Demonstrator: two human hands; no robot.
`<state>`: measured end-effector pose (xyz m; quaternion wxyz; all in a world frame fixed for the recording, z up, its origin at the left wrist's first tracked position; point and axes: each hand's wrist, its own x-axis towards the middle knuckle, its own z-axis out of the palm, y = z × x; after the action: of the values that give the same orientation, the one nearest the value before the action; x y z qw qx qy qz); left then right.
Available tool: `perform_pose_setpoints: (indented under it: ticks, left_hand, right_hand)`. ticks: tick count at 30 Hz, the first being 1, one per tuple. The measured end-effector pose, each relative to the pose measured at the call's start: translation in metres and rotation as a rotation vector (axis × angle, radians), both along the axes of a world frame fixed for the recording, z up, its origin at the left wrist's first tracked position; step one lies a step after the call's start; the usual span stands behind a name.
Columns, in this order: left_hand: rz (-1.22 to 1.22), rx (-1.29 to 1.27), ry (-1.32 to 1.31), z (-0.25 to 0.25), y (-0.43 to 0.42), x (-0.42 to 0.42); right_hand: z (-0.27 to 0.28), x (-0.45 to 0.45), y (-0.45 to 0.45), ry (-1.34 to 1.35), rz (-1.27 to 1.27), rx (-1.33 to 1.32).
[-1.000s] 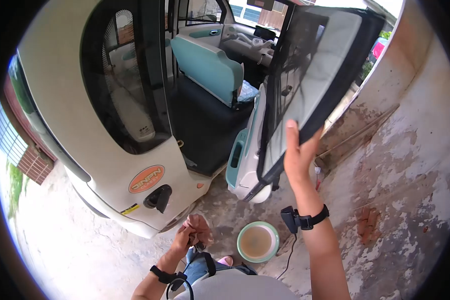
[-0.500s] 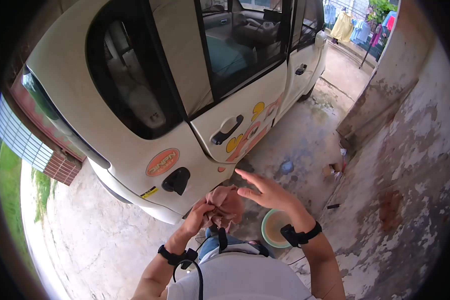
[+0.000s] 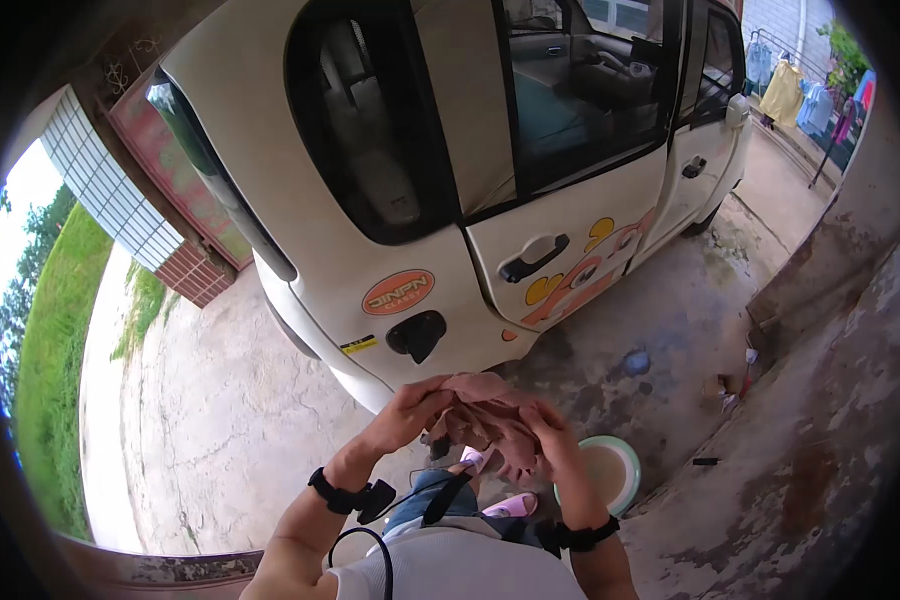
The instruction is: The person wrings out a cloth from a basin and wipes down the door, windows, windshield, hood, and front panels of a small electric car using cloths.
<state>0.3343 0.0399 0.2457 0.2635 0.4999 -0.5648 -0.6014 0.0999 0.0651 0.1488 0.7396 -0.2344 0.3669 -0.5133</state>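
Note:
A crumpled pinkish-brown cloth [image 3: 485,412] hangs between my two hands in front of my body. My left hand [image 3: 410,412] is closed on its left edge, the thumb on top. On the other side, my right hand [image 3: 550,435] grips the right end, and some of its fingers are hidden by the folds. Just beyond the cloth stands the rear side of a white car [image 3: 470,330], with an orange oval sticker [image 3: 398,292] and a black fitting [image 3: 416,335] on its panel. Neither hand touches the car.
A pale green basin [image 3: 625,480] with cloudy water sits on the concrete by my right forearm. A peeling wall [image 3: 820,390] runs along the right. Small litter [image 3: 725,390] lies at its foot. Clothes [image 3: 782,92] hang at the far right.
My right hand, open and apart from the cloth before, has come down and taken hold of it. The cloth is spread wider between both hands. The view has swung left.

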Motion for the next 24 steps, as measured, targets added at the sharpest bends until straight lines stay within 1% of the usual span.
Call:
perform_pose_setpoints:
  ticks: [1, 2, 4, 5, 7, 8, 10, 11, 12, 14, 15, 17, 18, 19, 20, 21, 22, 23, 24]
  left_hand:
    - [0.060, -0.272, 0.066, -0.001, 0.000, -0.002]
    - [0.152, -0.170, 0.150, -0.006, -0.005, 0.007]
    - [0.175, -0.084, 0.575, 0.000, -0.012, 0.012]
    - [0.174, -0.075, 0.586, -0.002, -0.018, 0.015]
    - [0.187, -0.022, 0.646, -0.008, -0.031, 0.019]
    - [0.177, -0.020, 0.659, -0.005, -0.030, 0.026]
    - [-0.037, 0.399, 0.888, 0.011, -0.034, 0.042]
    - [-0.009, 0.320, 0.758, 0.007, -0.031, 0.050]
    - [-0.004, 0.099, 0.646, 0.005, -0.026, 0.057]
    - [-0.184, 0.005, 0.371, -0.002, -0.032, 0.079]
    - [-0.178, -0.009, 0.377, -0.001, -0.031, 0.087]
    - [-0.059, 0.044, 0.467, 0.006, -0.030, 0.102]
    - [-0.060, 0.031, 0.469, 0.005, -0.033, 0.110]
    - [0.010, 0.119, 0.621, 0.003, -0.034, 0.118]
    - [0.082, 0.214, 0.774, -0.001, -0.032, 0.125]
    - [0.167, 0.204, 0.854, -0.015, -0.030, 0.129]
    - [0.173, 0.205, 0.862, -0.017, -0.028, 0.134]
    - [0.185, 0.215, 1.001, -0.018, -0.026, 0.139]
    - [0.193, 0.221, 1.141, -0.018, -0.025, 0.143]
  right_hand:
    - [0.002, 0.006, -0.008, 0.051, 0.017, -0.010]
    - [0.009, 0.007, -0.012, 0.052, 0.021, 0.000]
    - [0.038, 0.008, -0.014, 0.305, 0.230, -0.311]
    - [0.054, 0.018, -0.015, 0.316, 0.229, -0.302]
    - [0.079, 0.048, -0.018, 0.519, -0.073, -0.769]
    - [0.078, 0.049, -0.019, 0.534, -0.078, -0.770]
    - [0.093, 0.052, -0.029, 1.052, -0.004, -0.915]
    - [0.105, 0.055, -0.026, 1.087, 0.068, -0.795]
    - [0.114, 0.061, -0.031, 1.102, 0.060, -0.822]
    - [0.121, 0.073, -0.037, 1.408, 0.278, -0.867]
    - [0.122, 0.078, -0.040, 1.468, 0.296, -0.918]
    - [0.129, 0.088, -0.044, 1.448, 0.244, -0.999]
    - [0.133, 0.094, -0.047, 1.421, 0.192, -1.065]
    - [0.130, 0.100, -0.055, 1.409, 0.083, -1.335]
    - [0.131, 0.110, -0.056, 1.413, 0.087, -1.336]
    - [0.135, 0.124, -0.055, 1.347, 0.048, -1.391]
    - [0.140, 0.138, -0.054, 1.277, 0.013, -1.444]
    - [0.145, 0.147, -0.052, 1.221, 0.078, -1.366]
    - [0.150, 0.151, -0.052, 1.221, 0.083, -1.371]
